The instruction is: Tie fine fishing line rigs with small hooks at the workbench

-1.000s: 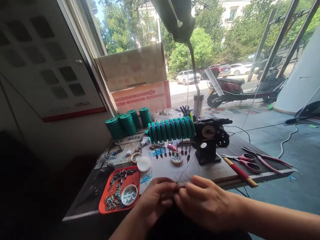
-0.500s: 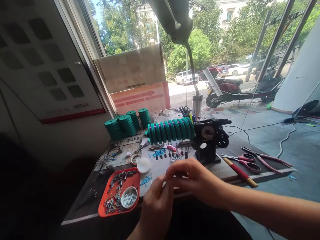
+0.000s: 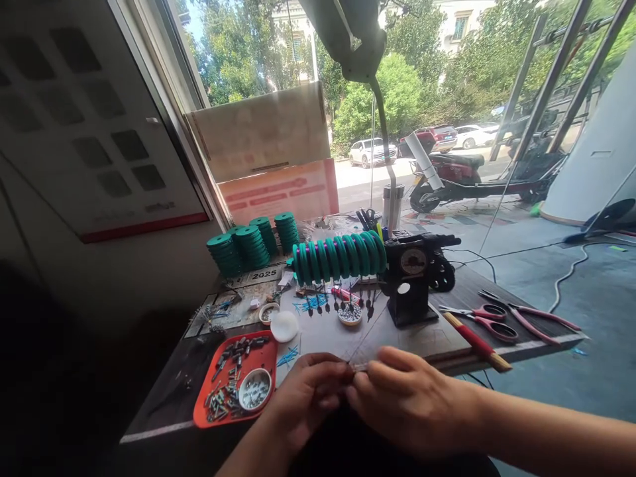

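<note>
We see the left hand [image 3: 311, 391] pinching a thin dark thread [image 3: 366, 338], probably tensioning it before round green foam-like spools [image 3: 338, 258], the hold of the curled right hand [image 3: 407, 397] unclear.

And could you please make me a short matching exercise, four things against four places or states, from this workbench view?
Things:
1. thin line
2. red-orange tray
3. scissors
4. stacked green discs

Places or states:
A. beside the pliers
B. behind the strip marked 2025
C. leading down to the left hand and right hand
D. holding loose metal parts

Pairs: 1-C, 2-D, 3-A, 4-B.
</note>
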`<action>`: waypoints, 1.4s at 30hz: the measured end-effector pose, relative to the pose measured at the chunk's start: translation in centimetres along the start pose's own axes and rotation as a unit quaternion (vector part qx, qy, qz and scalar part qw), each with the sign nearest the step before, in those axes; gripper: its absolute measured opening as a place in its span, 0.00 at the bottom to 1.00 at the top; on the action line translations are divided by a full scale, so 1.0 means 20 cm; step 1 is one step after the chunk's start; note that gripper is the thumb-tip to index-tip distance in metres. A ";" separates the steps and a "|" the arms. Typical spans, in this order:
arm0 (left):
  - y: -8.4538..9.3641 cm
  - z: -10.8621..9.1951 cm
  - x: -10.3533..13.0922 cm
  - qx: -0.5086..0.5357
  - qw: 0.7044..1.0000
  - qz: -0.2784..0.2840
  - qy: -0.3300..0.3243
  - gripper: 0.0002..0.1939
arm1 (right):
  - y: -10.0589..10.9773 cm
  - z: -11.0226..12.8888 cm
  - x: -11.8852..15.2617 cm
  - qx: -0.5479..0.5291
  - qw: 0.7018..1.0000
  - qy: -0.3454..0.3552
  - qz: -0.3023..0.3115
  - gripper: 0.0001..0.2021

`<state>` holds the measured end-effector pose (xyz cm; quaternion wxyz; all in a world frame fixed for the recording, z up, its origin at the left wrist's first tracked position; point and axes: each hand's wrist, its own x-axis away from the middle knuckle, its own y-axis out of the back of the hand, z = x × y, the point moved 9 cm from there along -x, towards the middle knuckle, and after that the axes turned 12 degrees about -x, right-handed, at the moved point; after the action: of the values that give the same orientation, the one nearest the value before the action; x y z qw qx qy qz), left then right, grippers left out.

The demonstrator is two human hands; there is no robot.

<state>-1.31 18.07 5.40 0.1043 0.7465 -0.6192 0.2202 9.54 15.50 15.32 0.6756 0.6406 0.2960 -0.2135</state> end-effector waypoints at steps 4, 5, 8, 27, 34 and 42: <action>-0.02 0.06 0.02 0.066 0.997 -0.005 0.043 0.07 | -0.04 0.10 0.00 0.095 0.993 0.073 -0.003 0.16; -0.03 0.06 0.02 0.075 0.996 -0.008 0.042 0.08 | -0.04 0.10 -0.01 0.085 0.994 0.066 0.002 0.16; -0.04 0.05 0.03 0.090 0.995 -0.003 0.037 0.08 | -0.02 0.10 -0.02 0.053 0.998 0.039 0.014 0.16; -0.09 -0.27 0.19 -0.398 0.823 -0.092 -0.394 0.06 | 0.00 -0.12 -0.05 -0.349 0.907 -0.220 -0.085 0.16; -0.20 -0.30 0.46 -0.595 0.386 -0.321 -0.628 0.10 | -0.17 -0.50 -0.16 -0.530 0.728 -0.431 -0.057 0.11; -0.02 -0.31 0.18 -0.386 0.824 -0.148 -0.386 0.08 | -0.11 -0.40 -0.14 -0.385 0.841 -0.379 -0.010 0.03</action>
<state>-1.66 17.67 12.52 0.1677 0.7516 -0.5255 -0.3616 5.01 22.94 15.48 0.9252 0.1949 0.0813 -0.3154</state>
